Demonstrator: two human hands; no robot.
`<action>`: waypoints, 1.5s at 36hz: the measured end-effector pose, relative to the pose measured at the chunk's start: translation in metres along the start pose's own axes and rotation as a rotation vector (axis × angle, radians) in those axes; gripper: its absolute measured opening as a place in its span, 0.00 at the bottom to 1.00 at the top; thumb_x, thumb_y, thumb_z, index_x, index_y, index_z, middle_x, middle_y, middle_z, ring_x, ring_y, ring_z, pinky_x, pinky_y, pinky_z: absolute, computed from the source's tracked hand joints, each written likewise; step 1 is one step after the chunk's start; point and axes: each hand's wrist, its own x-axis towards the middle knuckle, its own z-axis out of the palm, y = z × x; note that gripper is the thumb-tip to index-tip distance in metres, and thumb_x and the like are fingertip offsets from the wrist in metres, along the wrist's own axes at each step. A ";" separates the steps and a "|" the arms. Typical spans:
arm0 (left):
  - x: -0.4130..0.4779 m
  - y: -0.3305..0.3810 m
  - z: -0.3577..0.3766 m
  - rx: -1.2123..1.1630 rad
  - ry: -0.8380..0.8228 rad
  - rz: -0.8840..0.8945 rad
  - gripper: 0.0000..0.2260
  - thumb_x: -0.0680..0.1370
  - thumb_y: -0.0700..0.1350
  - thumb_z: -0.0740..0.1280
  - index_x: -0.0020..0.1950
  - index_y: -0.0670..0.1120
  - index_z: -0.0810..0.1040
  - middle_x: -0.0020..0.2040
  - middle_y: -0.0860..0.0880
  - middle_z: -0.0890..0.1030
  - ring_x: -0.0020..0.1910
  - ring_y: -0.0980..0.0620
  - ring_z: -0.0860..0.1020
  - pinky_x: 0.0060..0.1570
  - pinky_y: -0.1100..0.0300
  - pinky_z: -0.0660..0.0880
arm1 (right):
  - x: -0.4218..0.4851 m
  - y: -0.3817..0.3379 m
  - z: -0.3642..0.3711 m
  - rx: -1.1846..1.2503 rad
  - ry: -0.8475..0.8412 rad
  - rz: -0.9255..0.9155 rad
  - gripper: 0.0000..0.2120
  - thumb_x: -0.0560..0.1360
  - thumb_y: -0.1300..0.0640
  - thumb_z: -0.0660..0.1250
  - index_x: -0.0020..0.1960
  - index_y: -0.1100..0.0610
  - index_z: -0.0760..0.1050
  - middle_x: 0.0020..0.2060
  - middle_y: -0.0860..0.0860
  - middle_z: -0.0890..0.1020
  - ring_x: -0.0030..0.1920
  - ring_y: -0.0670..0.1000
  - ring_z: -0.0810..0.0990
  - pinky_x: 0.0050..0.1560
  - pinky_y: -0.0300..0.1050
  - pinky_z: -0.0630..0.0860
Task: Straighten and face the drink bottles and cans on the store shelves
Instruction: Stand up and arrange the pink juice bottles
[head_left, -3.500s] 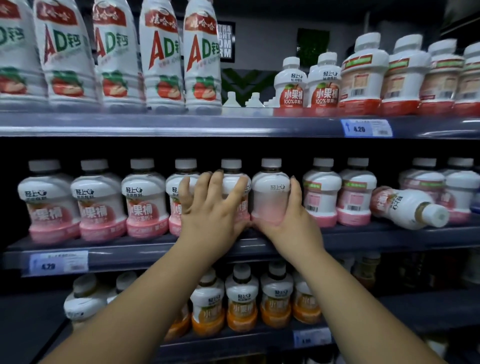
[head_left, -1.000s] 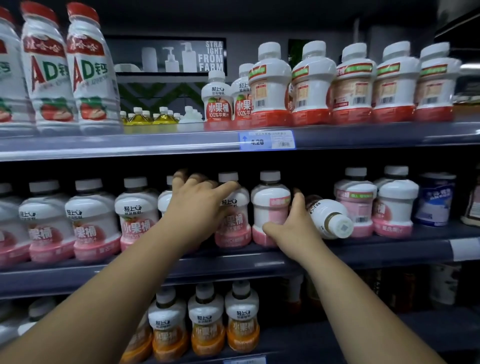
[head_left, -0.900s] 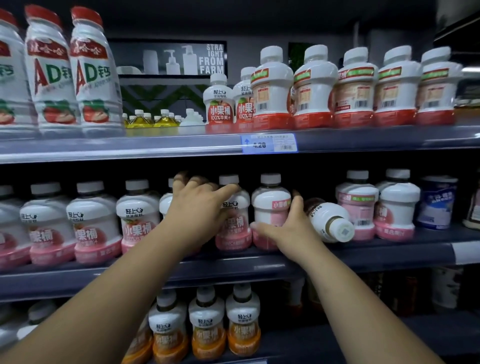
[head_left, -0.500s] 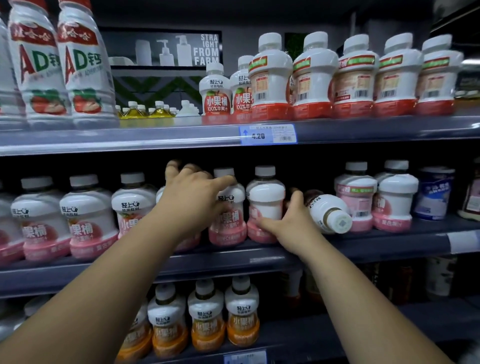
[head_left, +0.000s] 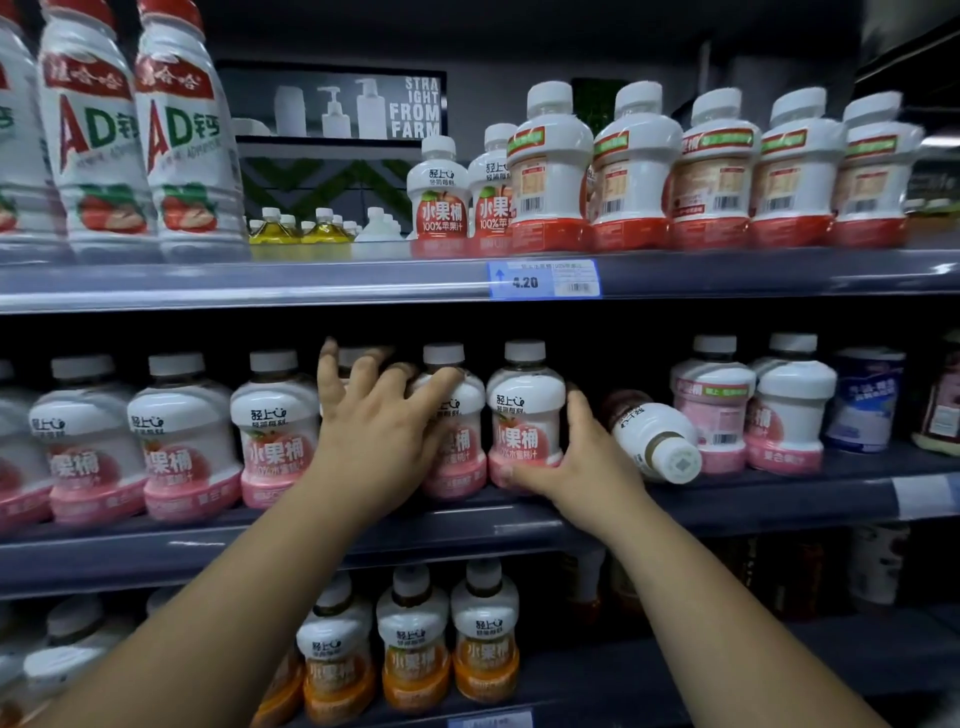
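Observation:
Pink-and-white peach juice bottles line the middle shelf (head_left: 779, 499). My right hand (head_left: 576, 462) grips the lower right side of one upright bottle (head_left: 524, 415), whose front label faces me. My left hand (head_left: 384, 431) lies with fingers spread over the neighbouring bottle (head_left: 457, 447) and partly hides another behind it. Just right of my right hand a bottle (head_left: 649, 436) lies tipped over, cap toward me. Two more pink bottles (head_left: 753, 410) stand beyond it with their backs turned out.
Above, the top shelf (head_left: 311, 283) carries tall AD milk bottles (head_left: 135, 145) on the left and red apple juice bottles (head_left: 639, 171), mostly barcode side out, on the right. Orange juice bottles (head_left: 415, 654) stand on the lower shelf. A blue-white tub (head_left: 862, 400) sits far right.
The bottle in my right hand has been turned: its back label showed half a second ago, and now its front label faces out. My left hand has stayed on the neighbouring bottles.

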 end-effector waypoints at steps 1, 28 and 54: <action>0.000 0.001 0.000 0.001 0.003 -0.008 0.22 0.76 0.63 0.56 0.68 0.59 0.73 0.57 0.47 0.81 0.65 0.39 0.71 0.70 0.31 0.48 | -0.001 -0.001 0.000 -0.001 -0.005 0.003 0.47 0.55 0.26 0.71 0.67 0.45 0.60 0.59 0.47 0.79 0.57 0.54 0.79 0.53 0.52 0.77; -0.008 -0.002 0.005 -0.098 0.110 0.072 0.24 0.74 0.60 0.64 0.68 0.54 0.76 0.61 0.42 0.78 0.60 0.39 0.74 0.67 0.34 0.60 | -0.017 0.009 0.009 0.082 0.135 -0.131 0.55 0.66 0.41 0.78 0.82 0.47 0.48 0.77 0.42 0.59 0.76 0.41 0.58 0.71 0.33 0.54; 0.007 0.158 0.008 -0.441 0.058 0.153 0.30 0.66 0.50 0.70 0.69 0.49 0.74 0.66 0.45 0.74 0.64 0.41 0.72 0.65 0.46 0.68 | -0.024 0.105 -0.076 -0.303 0.236 -0.235 0.23 0.70 0.47 0.76 0.60 0.51 0.72 0.53 0.49 0.74 0.53 0.55 0.75 0.45 0.53 0.77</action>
